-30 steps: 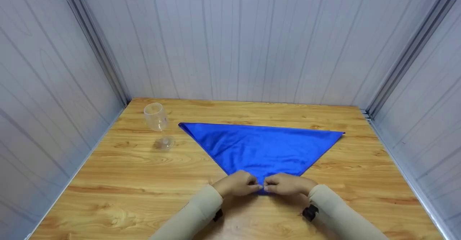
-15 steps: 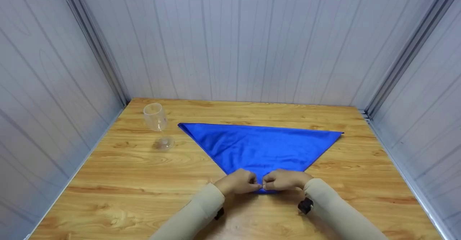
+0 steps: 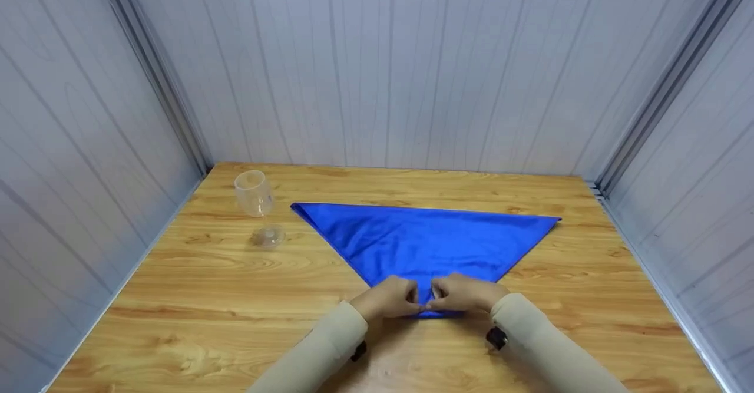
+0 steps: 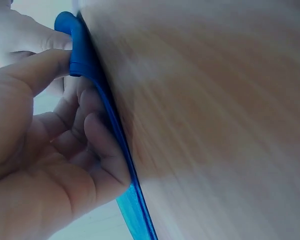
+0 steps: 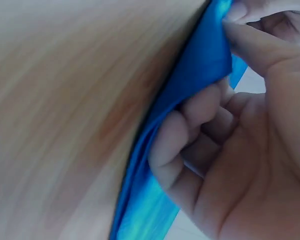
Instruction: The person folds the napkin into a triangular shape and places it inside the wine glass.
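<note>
A shiny blue cloth (image 3: 430, 240) lies on the table as a wide triangle, long edge at the back, its near tip turned up into a small fold. At that tip my left hand (image 3: 392, 299) pinches the turned-up edge between thumb and curled fingers. The left wrist view shows the folded cloth edge (image 4: 85, 52) under the thumb. My right hand (image 3: 465, 294) grips the same fold from the other side, thumb tips nearly meeting. In the right wrist view the fold (image 5: 205, 60) rolls over the curled fingers (image 5: 172, 135).
A clear stemmed glass (image 3: 254, 195) stands upright at the back left of the wooden table (image 3: 194, 299), left of the cloth. Pale panel walls (image 3: 389, 69) enclose the table at the back and both sides.
Both hands stay at the near tip of the cloth. The right hand and forearm have shifted slightly left, closer to the left hand. The glass has not moved.
</note>
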A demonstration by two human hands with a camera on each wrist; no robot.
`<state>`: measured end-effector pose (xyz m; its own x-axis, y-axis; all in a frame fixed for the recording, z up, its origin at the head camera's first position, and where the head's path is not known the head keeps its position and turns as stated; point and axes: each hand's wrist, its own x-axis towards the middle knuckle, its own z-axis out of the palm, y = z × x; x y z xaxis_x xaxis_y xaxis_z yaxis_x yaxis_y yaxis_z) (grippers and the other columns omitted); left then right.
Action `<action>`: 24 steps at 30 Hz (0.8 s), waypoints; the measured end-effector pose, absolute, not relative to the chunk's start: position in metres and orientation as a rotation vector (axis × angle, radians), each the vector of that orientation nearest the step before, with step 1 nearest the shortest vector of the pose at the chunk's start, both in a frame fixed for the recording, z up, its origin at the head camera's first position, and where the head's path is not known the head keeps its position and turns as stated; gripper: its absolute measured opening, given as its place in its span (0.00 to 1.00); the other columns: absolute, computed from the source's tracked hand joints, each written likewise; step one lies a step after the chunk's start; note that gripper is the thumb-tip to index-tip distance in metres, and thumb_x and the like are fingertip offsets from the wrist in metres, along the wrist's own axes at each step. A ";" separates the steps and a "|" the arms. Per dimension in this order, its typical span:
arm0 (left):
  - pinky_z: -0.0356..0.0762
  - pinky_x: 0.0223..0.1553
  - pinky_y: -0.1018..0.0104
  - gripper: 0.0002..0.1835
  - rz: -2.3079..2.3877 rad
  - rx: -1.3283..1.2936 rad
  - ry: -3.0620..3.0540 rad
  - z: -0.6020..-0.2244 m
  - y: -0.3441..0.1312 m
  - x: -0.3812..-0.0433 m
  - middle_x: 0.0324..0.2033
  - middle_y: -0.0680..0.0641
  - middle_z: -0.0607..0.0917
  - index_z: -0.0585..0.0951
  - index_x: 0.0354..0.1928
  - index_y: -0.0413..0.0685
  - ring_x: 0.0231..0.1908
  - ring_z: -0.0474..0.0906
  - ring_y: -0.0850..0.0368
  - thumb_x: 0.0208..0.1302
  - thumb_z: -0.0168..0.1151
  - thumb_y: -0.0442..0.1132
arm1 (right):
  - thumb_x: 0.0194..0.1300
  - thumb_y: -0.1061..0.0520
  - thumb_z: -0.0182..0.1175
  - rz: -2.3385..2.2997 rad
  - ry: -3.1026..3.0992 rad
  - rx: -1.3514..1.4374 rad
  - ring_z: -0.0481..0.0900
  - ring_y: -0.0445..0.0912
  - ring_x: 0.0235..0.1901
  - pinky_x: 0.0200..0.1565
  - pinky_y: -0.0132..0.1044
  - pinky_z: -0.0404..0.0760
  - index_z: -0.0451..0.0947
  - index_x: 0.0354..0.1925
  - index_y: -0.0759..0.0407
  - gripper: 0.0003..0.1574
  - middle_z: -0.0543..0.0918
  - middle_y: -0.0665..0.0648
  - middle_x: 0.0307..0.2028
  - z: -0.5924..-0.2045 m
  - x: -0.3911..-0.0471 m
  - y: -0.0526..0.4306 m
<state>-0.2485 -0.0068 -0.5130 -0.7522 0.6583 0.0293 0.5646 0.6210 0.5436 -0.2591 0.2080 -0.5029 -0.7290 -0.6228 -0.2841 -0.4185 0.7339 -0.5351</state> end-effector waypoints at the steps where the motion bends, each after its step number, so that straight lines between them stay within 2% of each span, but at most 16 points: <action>1: 0.70 0.29 0.74 0.12 0.816 1.020 2.666 -0.513 -0.007 -0.249 0.20 0.60 0.74 0.80 0.26 0.46 0.25 0.69 0.66 0.61 0.72 0.42 | 0.68 0.41 0.63 -0.614 2.488 -0.794 0.69 0.37 0.23 0.28 0.33 0.68 0.73 0.29 0.49 0.18 0.72 0.42 0.22 -0.503 -0.259 0.208; 5: 0.72 0.30 0.76 0.08 0.854 1.056 2.633 -0.515 -0.009 -0.252 0.22 0.59 0.79 0.83 0.28 0.46 0.26 0.71 0.68 0.60 0.72 0.38 | 0.71 0.43 0.62 -0.615 2.470 -0.835 0.68 0.37 0.23 0.28 0.32 0.68 0.74 0.29 0.48 0.16 0.71 0.42 0.22 -0.503 -0.259 0.211; 9: 0.74 0.33 0.79 0.02 0.882 1.166 2.573 -0.515 -0.011 -0.254 0.27 0.53 0.86 0.87 0.32 0.44 0.29 0.78 0.68 0.58 0.72 0.33 | 0.72 0.49 0.60 -0.650 2.443 -0.861 0.68 0.36 0.23 0.29 0.32 0.68 0.74 0.31 0.49 0.12 0.71 0.42 0.23 -0.503 -0.259 0.214; 12: 0.75 0.34 0.81 0.06 0.866 1.259 2.538 -0.514 -0.014 -0.254 0.31 0.51 0.88 0.88 0.36 0.43 0.32 0.81 0.66 0.55 0.73 0.30 | 0.73 0.50 0.59 -0.677 2.424 -0.851 0.69 0.36 0.24 0.31 0.32 0.69 0.74 0.31 0.50 0.11 0.71 0.42 0.23 -0.504 -0.259 0.215; 17: 0.73 0.35 0.82 0.13 0.733 1.370 2.539 -0.512 -0.019 -0.252 0.33 0.53 0.87 0.89 0.40 0.45 0.33 0.79 0.67 0.52 0.79 0.35 | 0.73 0.49 0.60 -0.695 2.421 -0.832 0.69 0.37 0.25 0.31 0.33 0.69 0.73 0.31 0.50 0.13 0.71 0.42 0.24 -0.505 -0.259 0.216; 21: 0.70 0.33 0.81 0.13 0.663 1.436 2.591 -0.510 -0.019 -0.249 0.30 0.54 0.85 0.87 0.36 0.46 0.30 0.75 0.67 0.50 0.81 0.41 | 0.73 0.49 0.60 -0.708 2.421 -0.843 0.69 0.37 0.24 0.30 0.32 0.69 0.73 0.31 0.50 0.13 0.71 0.43 0.23 -0.505 -0.259 0.217; 24: 0.69 0.32 0.80 0.11 0.670 1.451 2.634 -0.512 -0.018 -0.246 0.29 0.53 0.84 0.86 0.34 0.46 0.29 0.74 0.67 0.53 0.79 0.40 | 0.73 0.49 0.59 -0.719 2.414 -0.864 0.68 0.37 0.24 0.30 0.32 0.68 0.74 0.31 0.51 0.12 0.71 0.43 0.23 -0.506 -0.259 0.218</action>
<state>-0.2457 -0.0184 -0.5124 -0.5547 0.8179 0.1527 0.7916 0.4621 0.3999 -0.2587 0.2175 -0.5061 -0.6890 -0.6796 -0.2519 -0.4310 0.6636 -0.6115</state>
